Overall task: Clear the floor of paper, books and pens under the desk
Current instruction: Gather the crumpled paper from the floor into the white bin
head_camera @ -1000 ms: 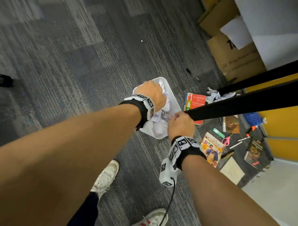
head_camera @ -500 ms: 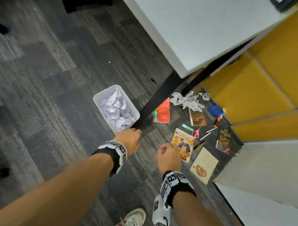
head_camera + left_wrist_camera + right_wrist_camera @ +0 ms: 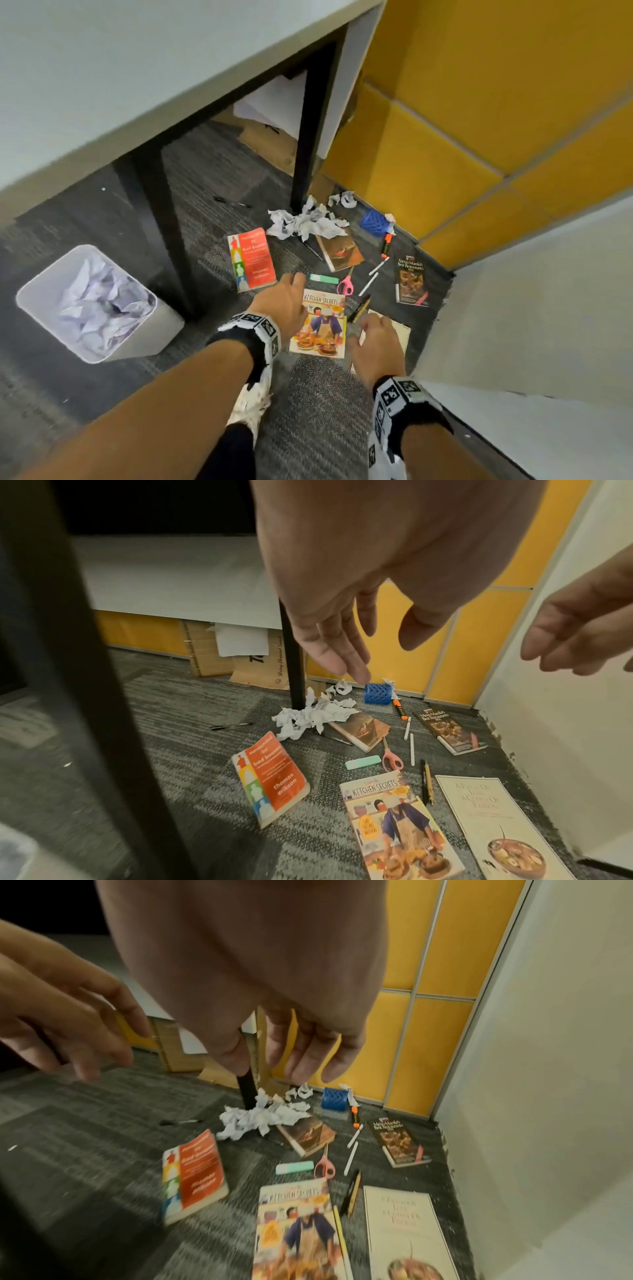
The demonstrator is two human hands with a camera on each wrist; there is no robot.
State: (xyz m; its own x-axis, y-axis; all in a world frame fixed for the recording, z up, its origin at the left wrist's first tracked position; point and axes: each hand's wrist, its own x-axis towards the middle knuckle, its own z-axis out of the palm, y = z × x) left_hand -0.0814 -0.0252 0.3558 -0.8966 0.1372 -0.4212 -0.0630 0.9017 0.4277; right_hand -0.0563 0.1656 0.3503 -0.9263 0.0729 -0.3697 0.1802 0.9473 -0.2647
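Note:
Crumpled white paper [image 3: 305, 221] lies by the black desk leg [image 3: 310, 137]. Around it on the carpet are a red book [image 3: 252, 259], a brown book [image 3: 340, 251], a dark restaurant book [image 3: 410, 279], the Kitchen Secrets cookbook [image 3: 320, 325] and a cream book [image 3: 496, 823]. Pens [image 3: 376, 274], an orange marker [image 3: 387, 245] and a black pen [image 3: 233, 202] lie scattered. My left hand [image 3: 286, 301] and right hand [image 3: 375, 339] hover above the cookbooks, fingers relaxed and holding nothing. In the wrist views both hands, left [image 3: 346, 653] and right [image 3: 301, 1058], hang apart from the floor.
A white bin [image 3: 150, 329] full of crumpled paper stands at the left beside another desk leg [image 3: 164, 240]. Pink scissors [image 3: 346, 284], a green eraser [image 3: 323, 279] and a blue mesh cup [image 3: 375, 222] lie among the books. Yellow panels and a white wall close the corner.
Both hands left the bin, where they pressed paper down, and swung right to hover over the books. The view turned toward the corner under the desk.

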